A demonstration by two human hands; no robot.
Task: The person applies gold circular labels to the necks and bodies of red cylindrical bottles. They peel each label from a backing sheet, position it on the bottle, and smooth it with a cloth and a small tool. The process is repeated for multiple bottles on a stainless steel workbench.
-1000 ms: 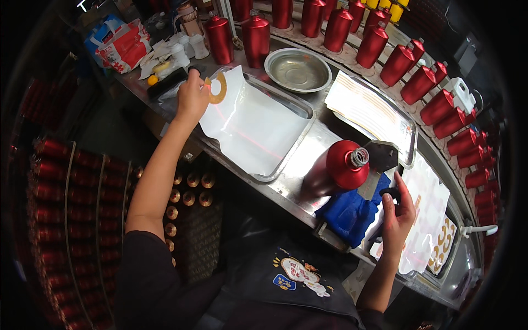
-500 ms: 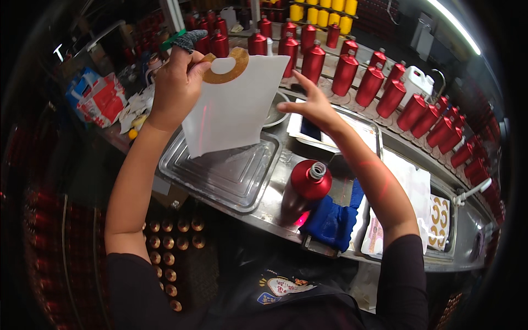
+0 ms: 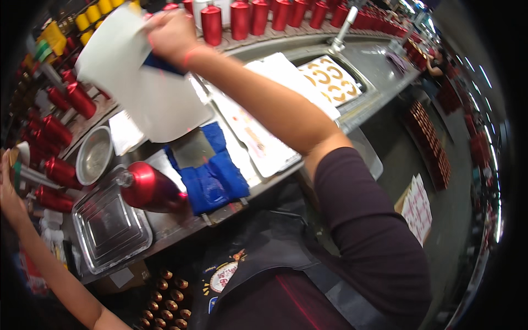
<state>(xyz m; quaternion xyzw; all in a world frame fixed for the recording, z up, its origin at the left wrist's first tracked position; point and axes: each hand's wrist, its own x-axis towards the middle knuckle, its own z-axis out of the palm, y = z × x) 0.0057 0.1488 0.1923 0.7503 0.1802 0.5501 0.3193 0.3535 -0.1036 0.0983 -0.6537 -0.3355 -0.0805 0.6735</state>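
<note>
My right hand (image 3: 171,39) is raised at the top, its fingers closed on the edge of a large white paper sheet (image 3: 118,58), which hangs and curls beside it. At the far left edge, my left hand (image 3: 10,195) is partly cut off, pinching a small gold-brown arc-shaped decal (image 3: 11,158) at its fingertips. Between the hands, a glossy red bottle (image 3: 151,187) without a cap lies tilted in view on the metal counter. Against it sits a blue cloth-wrapped rest (image 3: 217,187). A clear-looking metal tray (image 3: 113,225) is left of the bottle.
A round metal bowl (image 3: 94,157) stands behind the tray. White sheets (image 3: 258,132) and a sheet of gold arc decals (image 3: 330,80) lie at the right by a white tap (image 3: 345,27). Red bottles (image 3: 240,22) line the back. Another person (image 3: 436,63) is far right.
The white sheet has passed from my left hand to my right, which carried it up and rightward. My left hand keeps the gold arc decal and sits farther left. The view has turned right.
</note>
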